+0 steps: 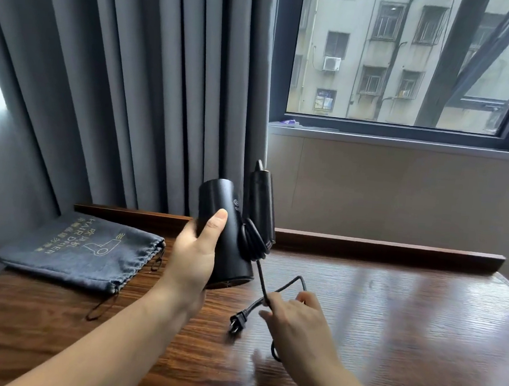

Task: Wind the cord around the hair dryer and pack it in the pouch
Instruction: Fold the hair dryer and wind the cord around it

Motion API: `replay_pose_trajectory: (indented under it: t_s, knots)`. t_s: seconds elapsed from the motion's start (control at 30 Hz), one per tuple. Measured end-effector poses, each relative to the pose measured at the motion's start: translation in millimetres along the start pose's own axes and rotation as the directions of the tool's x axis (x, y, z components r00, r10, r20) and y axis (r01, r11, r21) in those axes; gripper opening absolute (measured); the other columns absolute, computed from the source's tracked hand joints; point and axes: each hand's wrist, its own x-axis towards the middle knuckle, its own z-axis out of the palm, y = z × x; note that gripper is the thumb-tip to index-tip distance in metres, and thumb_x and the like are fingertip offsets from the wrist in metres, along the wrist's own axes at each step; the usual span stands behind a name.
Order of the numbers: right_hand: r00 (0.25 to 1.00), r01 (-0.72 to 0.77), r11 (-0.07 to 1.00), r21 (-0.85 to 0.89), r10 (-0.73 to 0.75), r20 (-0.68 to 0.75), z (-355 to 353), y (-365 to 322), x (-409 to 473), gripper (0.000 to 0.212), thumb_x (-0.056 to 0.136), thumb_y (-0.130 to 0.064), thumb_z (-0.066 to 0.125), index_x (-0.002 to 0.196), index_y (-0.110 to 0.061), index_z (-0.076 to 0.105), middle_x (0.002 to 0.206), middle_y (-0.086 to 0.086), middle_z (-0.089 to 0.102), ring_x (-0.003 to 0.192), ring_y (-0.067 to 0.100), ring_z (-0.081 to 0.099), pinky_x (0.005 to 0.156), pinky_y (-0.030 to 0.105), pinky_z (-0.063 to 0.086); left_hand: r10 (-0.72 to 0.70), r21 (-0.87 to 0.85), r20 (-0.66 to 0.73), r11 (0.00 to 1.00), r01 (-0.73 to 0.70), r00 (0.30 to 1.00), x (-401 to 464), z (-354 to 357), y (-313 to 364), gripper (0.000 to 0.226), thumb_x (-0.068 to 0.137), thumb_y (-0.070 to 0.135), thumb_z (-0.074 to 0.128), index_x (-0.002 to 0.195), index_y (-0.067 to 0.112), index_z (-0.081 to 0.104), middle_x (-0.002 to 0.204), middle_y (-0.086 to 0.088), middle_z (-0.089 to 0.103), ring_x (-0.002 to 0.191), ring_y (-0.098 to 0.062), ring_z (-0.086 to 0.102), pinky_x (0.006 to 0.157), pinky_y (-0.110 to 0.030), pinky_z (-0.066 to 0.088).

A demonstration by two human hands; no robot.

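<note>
Nearest, the right hand [293, 316] pinched the cord [262, 281] low over the table [390, 312], fingers curled round a slack loop. Plug [237, 322] lay just left of that hand, prongs toward the viewer. From the pinch the cord ran up and left to the dryer [228, 236], so the next wrap looked to go upward and away from the right hand. Left hand [194, 255] gripped the barrel, thumb up its front; long axis near upright, slightly tilted. Several turns already sat at the hinge; folded handle [260, 202] stood behind. Dryer: matte black plastic, smooth cylinder. Cord: rubbery, kinked. Farther left, the pouch [82, 251], limp grey cloth with drawstring, lay flat on glossy grained wood, nearer the left hand.
</note>
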Motion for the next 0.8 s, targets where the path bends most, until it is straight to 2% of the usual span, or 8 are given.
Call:
replay_pose_trajectory:
  t_s: [0.1, 0.17, 0.27, 0.33, 0.5, 0.57, 0.67, 0.8]
  knots:
    - [0.999, 0.036, 0.999, 0.016, -0.036, -0.002, -6, -14, -6, 0.015, 0.081, -0.028, 0.066, 0.075, -0.024, 0.053, 0.049, -0.006, 0.056, 0.043, 0.015, 0.049, 0.067, 0.031, 0.037, 0.017, 0.064, -0.101, 0.998, -0.01, 0.995, 9, -8, -13, 0.039, 0.091, 0.045, 0.063, 0.121, 0.02, 0.062, 0.113, -0.007, 0.074, 0.107, -0.026, 0.069, 0.099, -0.052, 0.051]
    - [0.998, 0.057, 0.998, 0.019, -0.057, -0.004, -13, -21, -7, 0.012, 0.08, -0.026, 0.061, 0.072, -0.024, 0.053, 0.045, -0.005, 0.054, 0.037, 0.017, 0.042, 0.053, 0.029, 0.042, 0.038, 0.11, -0.15, 0.994, -0.022, 0.988, 12, -11, -20, 0.039, 0.09, 0.046, 0.063, 0.12, 0.021, 0.06, 0.113, -0.007, 0.073, 0.106, -0.024, 0.069, 0.098, -0.05, 0.053]
    - [0.995, 0.081, 0.995, 0.052, -0.083, 0.051, -26, -25, -9, 0.011, 0.079, -0.035, 0.05, 0.074, -0.026, 0.054, 0.04, -0.005, 0.051, 0.034, 0.018, 0.042, 0.038, 0.026, 0.029, 0.177, 0.312, -0.183, 0.943, -0.114, 0.967, 11, -12, -23, 0.04, 0.091, 0.043, 0.062, 0.123, 0.021, 0.055, 0.113, 0.001, 0.069, 0.101, -0.011, 0.065, 0.085, -0.027, 0.053]
    - [0.993, 0.083, 0.993, 0.08, -0.089, 0.079, -35, -24, -9, 0.014, 0.081, -0.038, 0.047, 0.072, -0.028, 0.051, 0.041, -0.006, 0.05, 0.033, 0.016, 0.044, 0.038, 0.026, 0.02, 0.298, 0.506, -0.174, 0.845, -0.174, 0.939, 9, -14, -21, 0.042, 0.09, 0.043, 0.062, 0.126, 0.024, 0.051, 0.108, 0.008, 0.066, 0.097, -0.008, 0.063, 0.078, -0.022, 0.049]
    - [0.981, 0.167, 0.943, 0.287, -0.189, 0.051, -62, -22, -14, 0.034, 0.09, -0.044, 0.046, 0.065, -0.025, 0.035, 0.052, -0.006, 0.037, 0.047, 0.012, 0.035, 0.045, 0.027, 0.031, 0.459, 0.761, -0.013, 0.581, -0.289, 0.889, 18, -32, -20, 0.063, 0.088, 0.046, 0.062, 0.14, 0.02, 0.038, 0.13, 0.0, 0.058, 0.117, -0.016, 0.057, 0.098, -0.031, 0.047]
    - [0.967, 0.242, 0.921, 0.306, -0.254, -0.001, -74, -22, -17, 0.033, 0.093, -0.049, 0.048, 0.069, -0.028, 0.039, 0.054, -0.009, 0.046, 0.049, 0.011, 0.041, 0.043, 0.023, 0.038, 0.462, 0.833, 0.02, 0.482, -0.27, 0.887, 21, -40, -18, 0.077, 0.086, 0.052, 0.059, 0.148, 0.017, 0.031, 0.143, -0.006, 0.05, 0.129, -0.022, 0.05, 0.105, -0.037, 0.045]
    - [0.946, 0.317, 0.892, 0.321, -0.32, -0.045, -83, -15, -16, 0.032, 0.098, -0.042, 0.044, 0.071, -0.025, 0.047, 0.058, -0.008, 0.051, 0.048, 0.013, 0.044, 0.042, 0.029, 0.041, 0.422, 0.892, 0.1, 0.364, -0.269, 0.901, 18, -46, -18, 0.082, 0.085, 0.057, 0.055, 0.151, 0.017, 0.026, 0.143, -0.008, 0.049, 0.125, -0.027, 0.054, 0.097, -0.04, 0.05]
    - [0.939, 0.344, 0.897, 0.277, -0.327, -0.105, -99, 2, -5, 0.019, 0.094, -0.032, 0.05, 0.079, -0.022, 0.057, 0.064, -0.009, 0.055, 0.051, 0.013, 0.048, 0.043, 0.033, 0.043, 0.274, 0.913, 0.305, 0.19, -0.362, 0.912, 11, -49, -22, 0.082, 0.086, 0.062, 0.053, 0.152, 0.03, 0.018, 0.137, 0.004, 0.05, 0.118, -0.022, 0.057, 0.093, -0.042, 0.052]
